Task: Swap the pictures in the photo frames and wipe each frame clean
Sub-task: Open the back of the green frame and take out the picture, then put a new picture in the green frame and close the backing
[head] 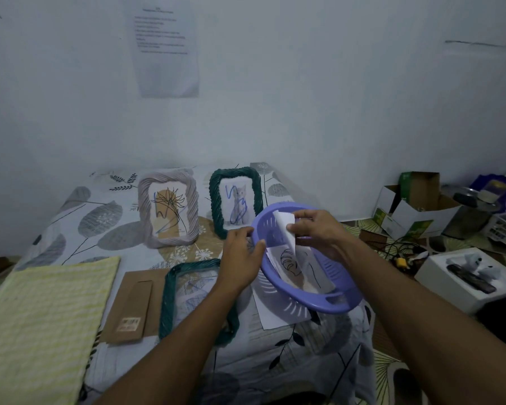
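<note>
Progress early, I judge | left hand [240, 258] grips basket [342, 308] rim, right hand [319, 229] pinches picture [287, 226] inside | flat green frame [170, 293] mid-bed, pink frame [146, 211] and standing green frame [216, 200] at far edge | cloth [41, 317] unused

Cardboard boxes [419, 187], wall notice [165, 51]

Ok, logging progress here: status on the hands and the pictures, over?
Left hand grips basket rim. Right hand pinches a paper sheet in the basket. Green frame lies flat, backing board beside it. Nothing blocks the hands.
</note>
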